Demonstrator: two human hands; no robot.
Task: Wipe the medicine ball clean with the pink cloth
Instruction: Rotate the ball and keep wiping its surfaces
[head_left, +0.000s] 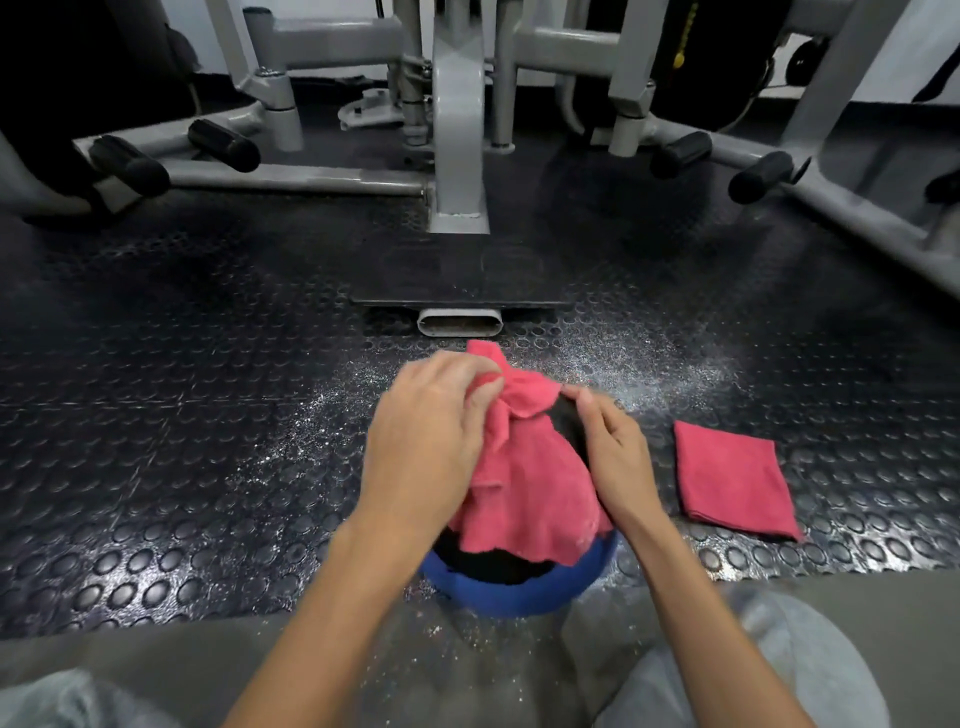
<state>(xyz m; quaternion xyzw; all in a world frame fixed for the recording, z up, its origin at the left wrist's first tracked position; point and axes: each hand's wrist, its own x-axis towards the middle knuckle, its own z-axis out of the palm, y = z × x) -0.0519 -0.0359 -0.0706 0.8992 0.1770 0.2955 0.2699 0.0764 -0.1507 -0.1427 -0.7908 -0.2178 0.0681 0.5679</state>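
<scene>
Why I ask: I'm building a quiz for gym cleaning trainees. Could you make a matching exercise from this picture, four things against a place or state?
Things:
1. medicine ball
2. pink cloth
3. folded cloth
4. left hand

Place or state:
A. lies flat on the floor, right of the ball
B. draped over the ball
C. grips bunched fabric
D. blue and black, partly covered

Pairs: 1-D, 2-B, 3-A, 4-C.
</scene>
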